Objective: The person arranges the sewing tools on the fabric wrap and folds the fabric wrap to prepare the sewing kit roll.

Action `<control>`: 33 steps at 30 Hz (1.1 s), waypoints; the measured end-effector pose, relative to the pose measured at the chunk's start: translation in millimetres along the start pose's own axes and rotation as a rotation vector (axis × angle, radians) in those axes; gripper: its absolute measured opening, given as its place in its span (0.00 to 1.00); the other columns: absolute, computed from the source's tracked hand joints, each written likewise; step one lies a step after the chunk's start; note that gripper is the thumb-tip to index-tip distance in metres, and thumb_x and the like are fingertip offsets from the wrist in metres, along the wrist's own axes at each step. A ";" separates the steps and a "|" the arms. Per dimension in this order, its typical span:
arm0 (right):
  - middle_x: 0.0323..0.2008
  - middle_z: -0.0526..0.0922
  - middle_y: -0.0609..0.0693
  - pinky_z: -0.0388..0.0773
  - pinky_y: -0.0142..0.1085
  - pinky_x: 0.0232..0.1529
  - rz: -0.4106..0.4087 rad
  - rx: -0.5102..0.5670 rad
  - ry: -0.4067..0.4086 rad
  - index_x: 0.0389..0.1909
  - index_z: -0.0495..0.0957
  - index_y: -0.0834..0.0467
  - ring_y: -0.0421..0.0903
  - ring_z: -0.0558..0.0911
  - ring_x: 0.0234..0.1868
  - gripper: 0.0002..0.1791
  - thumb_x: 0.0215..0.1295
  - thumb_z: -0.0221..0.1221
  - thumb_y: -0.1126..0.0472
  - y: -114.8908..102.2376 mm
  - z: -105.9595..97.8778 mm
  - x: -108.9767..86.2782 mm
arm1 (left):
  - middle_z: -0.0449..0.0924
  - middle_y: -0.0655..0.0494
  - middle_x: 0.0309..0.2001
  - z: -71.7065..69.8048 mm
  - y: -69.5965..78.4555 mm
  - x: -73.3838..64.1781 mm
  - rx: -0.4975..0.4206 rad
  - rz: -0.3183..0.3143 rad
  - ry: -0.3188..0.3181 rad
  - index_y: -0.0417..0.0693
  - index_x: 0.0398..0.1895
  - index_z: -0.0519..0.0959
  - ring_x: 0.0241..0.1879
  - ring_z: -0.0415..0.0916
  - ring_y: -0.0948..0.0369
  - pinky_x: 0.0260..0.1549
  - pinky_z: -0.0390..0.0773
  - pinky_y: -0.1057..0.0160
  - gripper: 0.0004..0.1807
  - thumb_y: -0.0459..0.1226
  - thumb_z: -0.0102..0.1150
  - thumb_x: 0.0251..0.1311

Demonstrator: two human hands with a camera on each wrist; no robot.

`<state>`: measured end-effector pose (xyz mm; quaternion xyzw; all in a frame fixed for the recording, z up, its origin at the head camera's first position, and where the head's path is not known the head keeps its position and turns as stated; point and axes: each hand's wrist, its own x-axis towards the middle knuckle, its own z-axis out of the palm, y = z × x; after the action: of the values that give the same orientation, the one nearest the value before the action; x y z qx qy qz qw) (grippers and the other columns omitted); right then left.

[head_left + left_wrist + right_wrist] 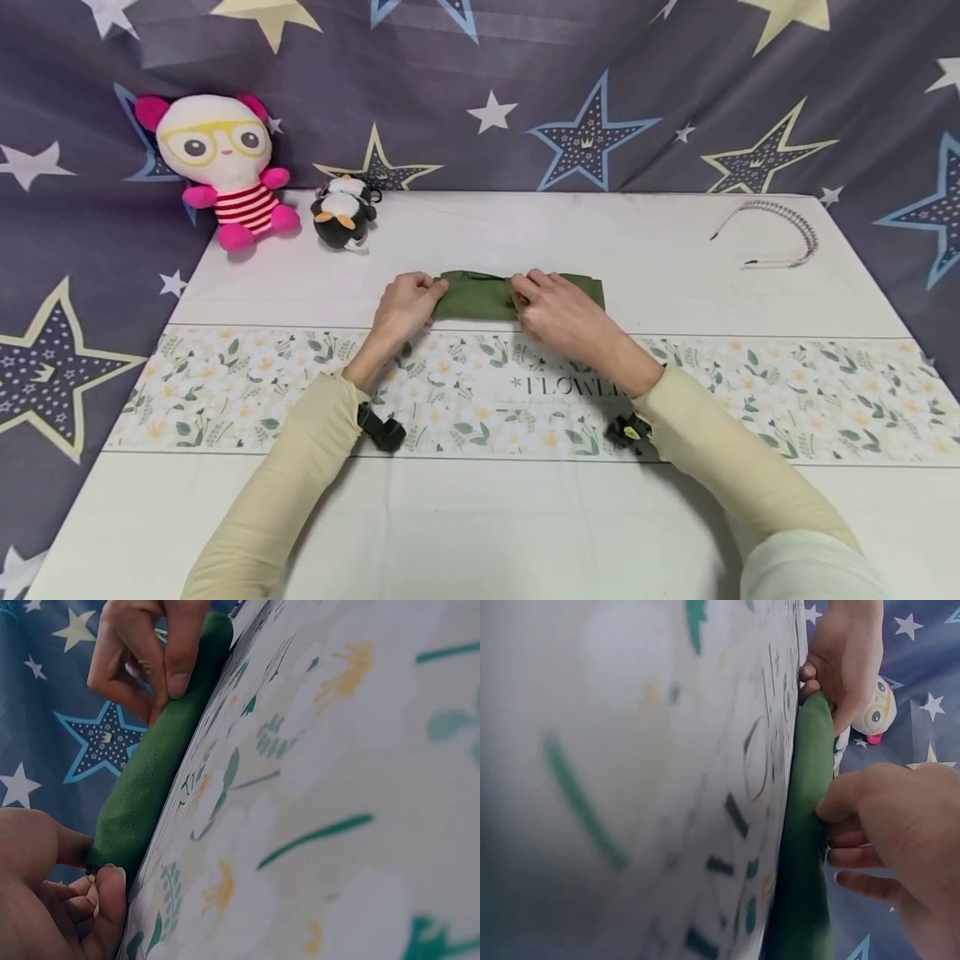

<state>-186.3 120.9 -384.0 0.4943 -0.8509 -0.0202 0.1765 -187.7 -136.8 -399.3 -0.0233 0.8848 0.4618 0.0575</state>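
A green cloth [480,298], folded into a long, thick strip, lies crosswise on the table in the head view. My left hand [408,304] pinches its left end between thumb and fingers; the left wrist view shows the thumb and fingertips right at that corner. Near the middle of the strip, my right hand [558,312] grips the upper folded edge. Its thumb lies against the near side of the cloth in the left wrist view, with the other fingers curled behind. A loose fold shows along the top between both hands.
A pink-and-white plush toy [225,167] and a small penguin plush [343,212] sit at the back left. A headband [795,229] lies at the back right. Across the white table [465,525] runs a floral printed band [247,392]; a star-patterned curtain [480,67] hangs behind.
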 end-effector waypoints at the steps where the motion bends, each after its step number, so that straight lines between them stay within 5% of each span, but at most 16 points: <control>1: 0.43 0.74 0.57 0.73 0.43 0.38 -0.002 0.005 0.001 0.33 0.85 0.65 0.54 0.72 0.38 0.09 0.73 0.58 0.71 -0.4 0.1 0.9 | 0.78 0.53 0.21 -0.3 -0.2 -0.2 -0.001 -0.002 0.000 0.39 0.39 0.80 0.18 0.77 0.60 0.19 0.75 0.64 0.17 0.44 0.53 0.79; 5: 0.42 0.75 0.58 0.75 0.42 0.37 -0.004 0.014 0.037 0.34 0.85 0.66 0.54 0.72 0.37 0.07 0.71 0.61 0.70 -1.3 3.3 0.0 | 0.79 0.53 0.21 0.7 -0.9 -0.3 -0.005 -0.005 0.006 0.39 0.39 0.80 0.18 0.77 0.60 0.19 0.76 0.64 0.17 0.45 0.53 0.79; 9: 0.46 0.77 0.61 0.79 0.43 0.41 0.029 0.058 0.095 0.47 0.85 0.72 0.56 0.76 0.41 0.11 0.69 0.64 0.68 -1.0 8.6 -6.3 | 0.79 0.52 0.22 0.9 -1.3 0.3 -0.017 0.016 0.029 0.39 0.41 0.81 0.18 0.77 0.60 0.18 0.76 0.64 0.17 0.45 0.54 0.78; 16: 0.59 0.78 0.66 0.74 0.57 0.57 0.247 0.288 0.204 0.67 0.76 0.68 0.63 0.77 0.57 0.26 0.75 0.60 0.56 1.1 22.3 -33.2 | 0.83 0.45 0.33 1.8 -6.7 -3.1 -0.083 0.051 0.073 0.37 0.51 0.79 0.18 0.77 0.60 0.18 0.79 0.65 0.19 0.46 0.55 0.77; 21: 0.50 0.78 0.68 0.71 0.56 0.51 0.568 0.385 0.385 0.60 0.75 0.71 0.65 0.75 0.50 0.23 0.72 0.61 0.59 10.0 24.3 -57.2 | 0.82 0.45 0.32 1.4 -9.1 -9.3 -0.147 0.070 0.090 0.36 0.49 0.77 0.19 0.78 0.61 0.19 0.81 0.66 0.17 0.45 0.57 0.76; 25: 0.37 0.76 0.62 0.69 0.45 0.39 0.886 0.540 0.381 0.45 0.73 0.69 0.58 0.73 0.37 0.14 0.73 0.62 0.61 14.4 21.6 -72.8 | 0.79 0.50 0.28 1.4 -9.5 -13.6 -0.156 0.105 0.079 0.37 0.44 0.83 0.21 0.77 0.61 0.21 0.80 0.67 0.16 0.43 0.57 0.77; 27: 0.33 0.76 0.60 0.69 0.40 0.34 0.951 0.652 0.347 0.41 0.73 0.67 0.54 0.73 0.32 0.12 0.75 0.61 0.61 15.5 21.0 -76.2 | 0.79 0.51 0.28 1.3 -9.8 -14.4 -0.154 0.123 0.092 0.37 0.44 0.84 0.21 0.75 0.61 0.23 0.77 0.67 0.15 0.42 0.57 0.77; 33: 0.31 0.79 0.59 0.68 0.31 0.28 0.947 0.993 0.347 0.45 0.79 0.69 0.45 0.72 0.28 0.15 0.81 0.55 0.59 18.5 19.1 -74.8 | 0.87 0.44 0.36 1.6 -9.5 -12.8 -0.213 0.146 0.125 0.36 0.46 0.83 0.25 0.78 0.58 0.27 0.79 0.67 0.14 0.41 0.58 0.77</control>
<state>-174.3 191.1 -419.1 0.0890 -0.8427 0.5284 0.0531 -173.9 -141.1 -406.4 0.0064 0.8319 0.5538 -0.0343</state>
